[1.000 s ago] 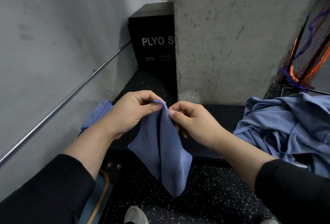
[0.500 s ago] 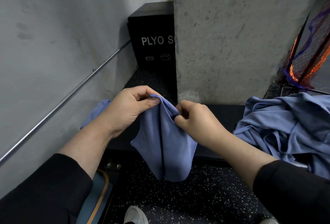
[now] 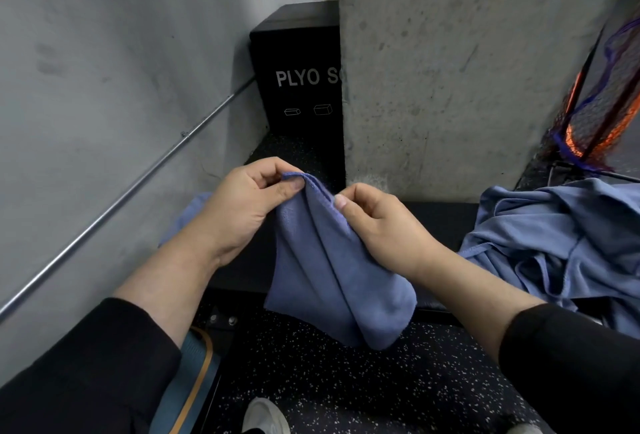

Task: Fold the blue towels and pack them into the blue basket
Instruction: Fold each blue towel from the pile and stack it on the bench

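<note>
the left hand (image 3: 242, 205) pinches the top edge of a blue towel (image 3: 332, 274) between thumb and fingers. the right hand (image 3: 377, 226) pinches the same edge just beside it, fingers curled round the cloth. the towel hangs down below the fingers, so it can drop straight and the corners can meet for a fold. more blue towels (image 3: 561, 243) lie in a heap past the right hand. i cannot see the blue basket for sure.

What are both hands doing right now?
Left hand: closed, pinching the top edge of the blue towel.
Right hand: closed, pinching the same towel's top edge.
</note>
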Tool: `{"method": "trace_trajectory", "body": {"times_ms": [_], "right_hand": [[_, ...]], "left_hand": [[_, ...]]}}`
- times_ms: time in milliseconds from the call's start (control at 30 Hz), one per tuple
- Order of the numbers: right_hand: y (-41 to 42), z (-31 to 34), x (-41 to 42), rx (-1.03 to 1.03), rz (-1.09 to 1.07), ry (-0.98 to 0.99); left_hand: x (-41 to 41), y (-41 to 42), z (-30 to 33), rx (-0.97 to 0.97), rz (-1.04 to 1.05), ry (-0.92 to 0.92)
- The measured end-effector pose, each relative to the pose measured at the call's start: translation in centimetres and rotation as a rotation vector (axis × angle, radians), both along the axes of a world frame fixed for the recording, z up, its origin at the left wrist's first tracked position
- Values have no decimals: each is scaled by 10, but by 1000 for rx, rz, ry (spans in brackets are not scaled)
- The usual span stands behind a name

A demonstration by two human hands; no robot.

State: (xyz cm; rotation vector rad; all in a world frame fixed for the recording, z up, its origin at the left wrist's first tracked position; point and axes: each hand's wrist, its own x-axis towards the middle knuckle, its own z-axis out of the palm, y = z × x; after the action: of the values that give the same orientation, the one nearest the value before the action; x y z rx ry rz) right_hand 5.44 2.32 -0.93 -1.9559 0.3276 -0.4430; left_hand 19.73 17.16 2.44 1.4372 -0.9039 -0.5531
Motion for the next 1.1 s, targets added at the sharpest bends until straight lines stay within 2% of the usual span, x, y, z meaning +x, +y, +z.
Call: {"method": "trace_trajectory", "body": {"times_ms": [67, 200, 467, 633, 833, 1100], "right_hand": [[0, 3, 0, 26, 0, 21], [-2, 2, -1, -164, -60, 119], [2, 5, -1, -74, -188, 103], [-2, 7, 0, -212, -294, 177], [-19, 2, -5, -400, -187, 242], [-54, -14, -11, -299, -162, 208]], "left_hand": [[-1, -1, 0, 8, 0, -5], [-3, -1, 0, 22, -29, -3], [-8, -2, 4, 62, -64, -35], [-9, -2, 5, 83, -81, -92], [-4, 2, 9, 1, -7, -65], [11, 11, 12, -104, 141, -35]]}}
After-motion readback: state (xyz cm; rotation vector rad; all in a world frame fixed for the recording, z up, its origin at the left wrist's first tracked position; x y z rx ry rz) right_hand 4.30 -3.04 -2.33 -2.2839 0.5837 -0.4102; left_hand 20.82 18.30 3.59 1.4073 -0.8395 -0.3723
